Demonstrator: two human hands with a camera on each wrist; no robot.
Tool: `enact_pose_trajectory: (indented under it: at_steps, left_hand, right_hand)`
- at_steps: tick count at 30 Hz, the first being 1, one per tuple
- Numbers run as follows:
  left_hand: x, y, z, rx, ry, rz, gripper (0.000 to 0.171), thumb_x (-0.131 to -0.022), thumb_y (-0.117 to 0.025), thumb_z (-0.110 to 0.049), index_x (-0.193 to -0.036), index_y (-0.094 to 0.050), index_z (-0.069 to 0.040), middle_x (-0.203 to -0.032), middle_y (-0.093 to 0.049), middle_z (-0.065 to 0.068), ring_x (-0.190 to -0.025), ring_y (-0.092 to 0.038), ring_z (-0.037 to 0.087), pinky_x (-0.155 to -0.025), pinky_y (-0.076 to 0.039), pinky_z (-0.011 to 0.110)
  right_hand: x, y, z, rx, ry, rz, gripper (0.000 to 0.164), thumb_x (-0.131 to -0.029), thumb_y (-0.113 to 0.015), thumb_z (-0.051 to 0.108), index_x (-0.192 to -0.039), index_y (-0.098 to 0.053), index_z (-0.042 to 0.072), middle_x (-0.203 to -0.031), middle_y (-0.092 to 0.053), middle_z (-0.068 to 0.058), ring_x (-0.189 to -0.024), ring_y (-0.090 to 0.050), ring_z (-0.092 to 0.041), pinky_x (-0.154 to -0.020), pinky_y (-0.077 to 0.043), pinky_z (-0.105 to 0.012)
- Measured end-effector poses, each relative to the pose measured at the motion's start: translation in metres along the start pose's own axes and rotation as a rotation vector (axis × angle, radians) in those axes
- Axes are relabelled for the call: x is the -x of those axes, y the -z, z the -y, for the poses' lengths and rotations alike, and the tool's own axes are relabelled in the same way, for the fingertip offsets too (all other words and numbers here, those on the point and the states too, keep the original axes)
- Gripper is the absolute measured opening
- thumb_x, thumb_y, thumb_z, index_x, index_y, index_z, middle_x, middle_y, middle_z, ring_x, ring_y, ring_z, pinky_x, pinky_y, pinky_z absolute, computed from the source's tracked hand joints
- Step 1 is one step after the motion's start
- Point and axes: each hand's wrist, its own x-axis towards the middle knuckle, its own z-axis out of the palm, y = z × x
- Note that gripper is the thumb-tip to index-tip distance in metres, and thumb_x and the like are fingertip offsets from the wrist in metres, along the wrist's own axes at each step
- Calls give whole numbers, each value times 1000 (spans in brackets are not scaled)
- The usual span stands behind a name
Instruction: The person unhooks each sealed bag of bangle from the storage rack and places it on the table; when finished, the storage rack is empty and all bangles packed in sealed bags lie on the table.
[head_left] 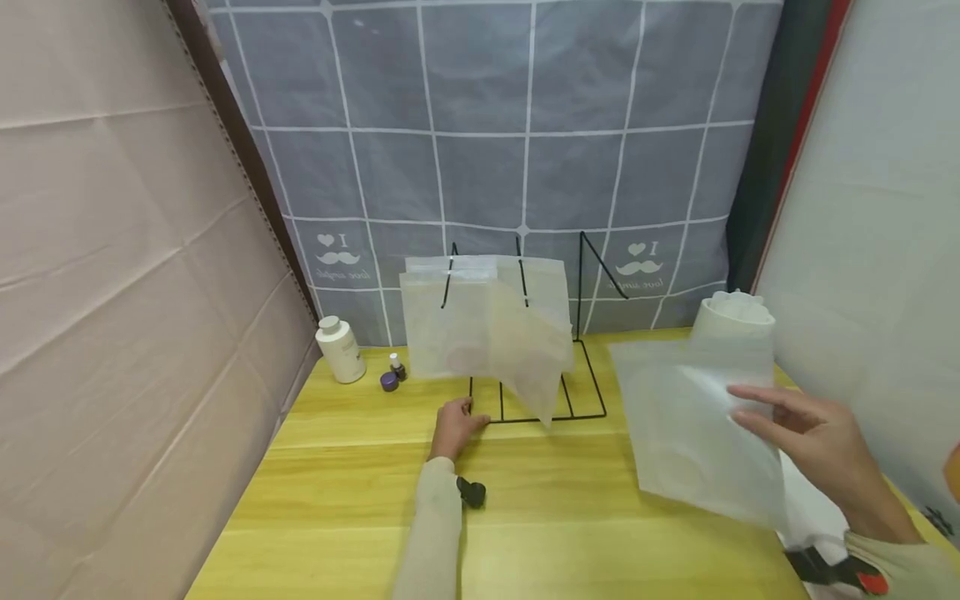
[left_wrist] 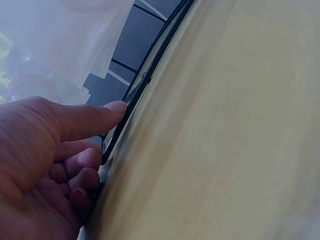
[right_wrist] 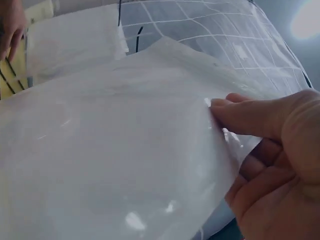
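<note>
A black wire rack (head_left: 579, 292) stands at the back middle of the table, with several translucent plastic bags (head_left: 450, 333) hanging on its prongs. My left hand (head_left: 454, 429) holds the front left corner of the rack's base; in the left wrist view its thumb (left_wrist: 95, 117) lies on the wire and the other fingers are curled. To the right, my right hand (head_left: 828, 446) pinches one translucent plastic bag (head_left: 690, 442) near its right edge, between thumb and fingers. This bag (right_wrist: 125, 145) fills much of the right wrist view. It is held apart from the rack.
At the back left stand a white bottle (head_left: 341, 354) and a small dark bottle with a white cap (head_left: 397, 367), beside a purple lid (head_left: 388, 382). A white round container (head_left: 731, 312) is partly hidden behind the held bag. White sheeting (head_left: 813, 504) lies under the right forearm.
</note>
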Motion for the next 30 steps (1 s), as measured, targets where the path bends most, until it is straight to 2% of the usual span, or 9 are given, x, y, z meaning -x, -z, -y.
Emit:
enact_pose_trajectory:
  at_steps: [2, 5, 8, 12, 15, 18, 22, 25, 30]
  left_hand:
    - [0, 0, 0, 8, 9, 0, 58, -90, -77, -18, -139, -56, 7, -68, -51, 4, -61, -36, 15, -66, -39, 34]
    - [0, 1, -1, 12, 17, 4, 58, -91, -77, -18, -139, -56, 6, -75, -58, 7, -64, -41, 16, -69, -42, 35]
    - [-1, 1, -3, 14, 11, 9, 58, -91, -76, -19, -139, -56, 6, -91, -66, 14, -72, -48, 17, -74, -47, 38]
    - [-2, 0, -4, 3, 21, -4, 58, -90, -77, -20, -139, -57, 4, -103, -68, 16, -77, -51, 18, -81, -50, 41]
    - [-2, -1, -2, -3, 40, -5, 58, -90, -78, -20, -139, -58, 3, -99, -67, 15, -75, -49, 18, -80, -48, 39]
    - [-1, 0, 0, 3, 34, 5, 58, -90, -78, -20, -139, -57, 4, -91, -65, 12, -72, -46, 18, -75, -44, 38]
    - [1, -1, 1, 14, 29, 21, 59, -90, -77, -19, -139, -57, 5, -78, -58, 8, -67, -41, 17, -68, -40, 35]
    - [2, -1, 1, 19, 29, 22, 58, -91, -77, -19, -140, -56, 4, -72, -53, 4, -64, -38, 16, -66, -38, 34]
    - [0, 0, 0, 26, 20, 12, 56, -91, -76, -17, -139, -56, 5, -67, -48, 1, -60, -37, 15, -65, -38, 33]
  right_hand:
    - [7, 7, -5, 47, -202, 81, 36, -92, -73, 7, -127, -70, 6, -94, -74, 7, -71, -62, -9, -62, -48, -23]
    - [8, 14, -28, -3, -477, 240, 35, -94, -73, 24, -129, -70, 22, -98, -72, -2, -76, -63, -11, -66, -53, -30]
    - [8, 15, -60, -4, -600, 352, 38, -94, -73, 29, -130, -70, 20, -123, -68, -15, -87, -63, -4, -72, -55, -31]
    - [13, 12, -94, 50, -537, 441, 48, -94, -73, 23, -133, -62, -3, -138, -57, -27, -97, -56, 10, -78, -52, -25]
    - [19, 11, -109, 84, -515, 490, 51, -93, -73, 23, -132, -61, -8, -137, -57, -30, -98, -53, 12, -80, -51, -23]
    - [21, 8, -120, 127, -533, 513, 51, -93, -74, 24, -131, -61, -8, -134, -58, -30, -100, -58, 1, -80, -52, -26]
    - [25, 4, -129, 177, -565, 523, 47, -92, -74, 23, -127, -64, -7, -132, -60, -28, -114, -59, -26, -87, -51, -38]
    - [25, 1, -133, 255, -511, 520, 42, -90, -76, 21, -122, -69, -5, -127, -64, -26, -119, -55, -43, -91, -49, -50]
    - [22, -3, -132, 415, -373, 473, 34, -85, -80, 22, -111, -76, 1, -114, -71, -21, -110, -61, -42, -88, -48, -46]
